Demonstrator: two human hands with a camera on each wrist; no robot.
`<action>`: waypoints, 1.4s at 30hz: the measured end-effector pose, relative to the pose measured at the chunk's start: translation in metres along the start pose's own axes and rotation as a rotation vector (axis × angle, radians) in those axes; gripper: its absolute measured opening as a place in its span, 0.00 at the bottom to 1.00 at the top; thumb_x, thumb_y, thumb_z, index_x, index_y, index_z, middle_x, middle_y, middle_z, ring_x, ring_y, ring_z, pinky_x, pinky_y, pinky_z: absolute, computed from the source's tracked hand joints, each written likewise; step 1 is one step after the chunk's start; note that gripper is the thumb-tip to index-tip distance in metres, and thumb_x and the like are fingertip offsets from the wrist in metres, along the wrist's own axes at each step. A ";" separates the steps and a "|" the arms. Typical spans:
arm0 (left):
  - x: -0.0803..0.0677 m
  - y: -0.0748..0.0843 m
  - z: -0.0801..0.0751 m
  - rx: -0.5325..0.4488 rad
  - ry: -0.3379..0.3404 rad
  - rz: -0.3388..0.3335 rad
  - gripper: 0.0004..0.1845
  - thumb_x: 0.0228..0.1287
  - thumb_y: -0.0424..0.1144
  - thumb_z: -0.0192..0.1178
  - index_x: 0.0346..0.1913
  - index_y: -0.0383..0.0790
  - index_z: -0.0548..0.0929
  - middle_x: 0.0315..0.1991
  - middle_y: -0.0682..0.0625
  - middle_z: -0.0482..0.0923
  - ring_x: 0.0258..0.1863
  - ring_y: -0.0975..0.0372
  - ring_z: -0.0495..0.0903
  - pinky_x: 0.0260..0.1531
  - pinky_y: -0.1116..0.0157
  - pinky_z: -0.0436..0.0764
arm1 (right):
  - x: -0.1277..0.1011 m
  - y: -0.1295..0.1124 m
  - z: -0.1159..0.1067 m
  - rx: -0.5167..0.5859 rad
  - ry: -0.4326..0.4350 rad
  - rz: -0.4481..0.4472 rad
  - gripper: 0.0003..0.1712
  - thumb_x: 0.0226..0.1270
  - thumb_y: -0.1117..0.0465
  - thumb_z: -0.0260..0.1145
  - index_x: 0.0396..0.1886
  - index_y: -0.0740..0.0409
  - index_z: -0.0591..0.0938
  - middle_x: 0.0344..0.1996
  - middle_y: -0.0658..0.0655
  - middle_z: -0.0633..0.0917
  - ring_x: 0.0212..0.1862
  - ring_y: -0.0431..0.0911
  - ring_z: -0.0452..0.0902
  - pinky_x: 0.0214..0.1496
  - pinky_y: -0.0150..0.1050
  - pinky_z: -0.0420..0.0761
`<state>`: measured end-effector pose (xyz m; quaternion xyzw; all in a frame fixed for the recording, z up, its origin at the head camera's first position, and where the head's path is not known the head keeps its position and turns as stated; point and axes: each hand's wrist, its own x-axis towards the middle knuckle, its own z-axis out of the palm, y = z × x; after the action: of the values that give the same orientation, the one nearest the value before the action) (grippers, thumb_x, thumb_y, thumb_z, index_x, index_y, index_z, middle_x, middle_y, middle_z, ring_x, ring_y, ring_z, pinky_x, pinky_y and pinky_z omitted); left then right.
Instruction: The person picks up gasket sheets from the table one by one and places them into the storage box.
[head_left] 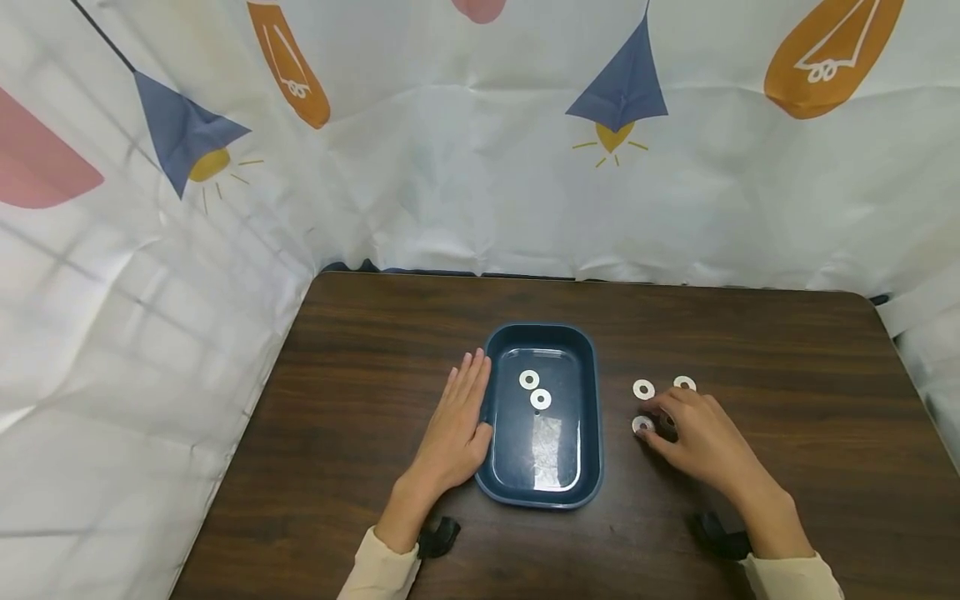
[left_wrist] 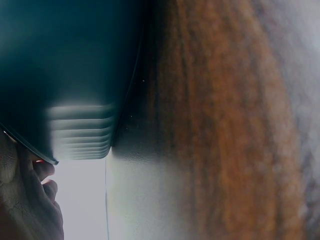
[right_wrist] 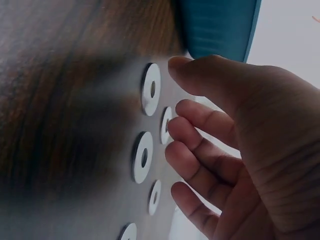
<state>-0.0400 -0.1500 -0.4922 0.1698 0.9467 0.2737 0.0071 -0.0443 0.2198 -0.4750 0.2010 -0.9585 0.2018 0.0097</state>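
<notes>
right wrist cam, washer (right_wrist: pixel 151 104) on tbl (right_wrist: pixel 75 115), just beside r grip (right_wrist: pixel 252 130)

No readable text, labels, brands or numbers, on tray (head_left: pixel 512 450), washers (head_left: pixel 636 390), table (head_left: pixel 337 417) or curtain (head_left: pixel 450 183)

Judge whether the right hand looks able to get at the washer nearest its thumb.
Probably yes: the right hand is close by, thumb and fingertips apart, and in the right wrist view nothing covers that washer or blocks the way.
</notes>
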 end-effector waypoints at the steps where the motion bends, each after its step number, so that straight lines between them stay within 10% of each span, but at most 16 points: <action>1: 0.000 0.000 0.000 0.000 -0.001 -0.001 0.47 0.70 0.36 0.52 0.88 0.49 0.42 0.89 0.55 0.37 0.89 0.61 0.35 0.88 0.47 0.47 | -0.001 0.000 0.000 -0.007 0.000 0.004 0.14 0.59 0.57 0.81 0.42 0.56 0.90 0.37 0.51 0.88 0.32 0.38 0.74 0.37 0.42 0.76; 42: 0.000 0.000 0.000 0.004 0.005 0.006 0.46 0.70 0.37 0.51 0.87 0.47 0.44 0.89 0.53 0.39 0.89 0.60 0.36 0.88 0.47 0.47 | 0.002 -0.011 0.002 -0.119 -0.036 0.097 0.11 0.59 0.55 0.78 0.33 0.56 0.87 0.31 0.52 0.90 0.33 0.49 0.87 0.45 0.57 0.84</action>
<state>-0.0401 -0.1503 -0.4920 0.1720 0.9468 0.2720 0.0034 -0.0417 0.2089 -0.4729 0.1571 -0.9774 0.1411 -0.0056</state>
